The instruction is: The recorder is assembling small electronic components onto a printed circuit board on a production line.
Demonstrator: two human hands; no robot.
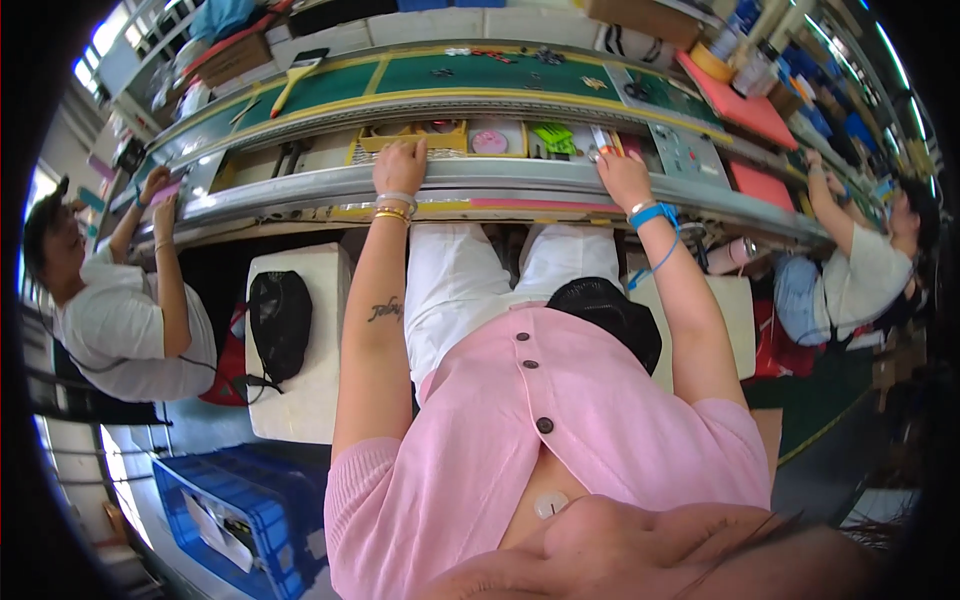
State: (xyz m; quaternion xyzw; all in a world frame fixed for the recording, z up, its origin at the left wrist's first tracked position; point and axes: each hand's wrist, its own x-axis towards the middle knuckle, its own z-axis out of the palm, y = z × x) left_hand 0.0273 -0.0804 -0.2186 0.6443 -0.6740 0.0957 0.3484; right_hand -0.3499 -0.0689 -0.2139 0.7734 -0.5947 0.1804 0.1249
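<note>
My left hand (399, 168) lies over the metal rail (505, 177) at the bench's front, beside a yellow tray (455, 134). Its fingers are curled down and their tips are hidden. Farther right, my right hand (625, 180) reaches across the same rail with fingers bent together. Next to its fingertips is a small orange and silver thing, too small to name. Between my hands, in the recess behind the rail, sit a round pink piece (489, 141) and bright green packets (553, 138).
Beyond the recess runs a green conveyor belt (425, 80) with small parts and a brush (298, 80). Co-workers sit at left (140, 310) and right (850, 270). Pink-red boards (738, 100) lie at the right. A blue crate (215, 520) stands on the floor behind left.
</note>
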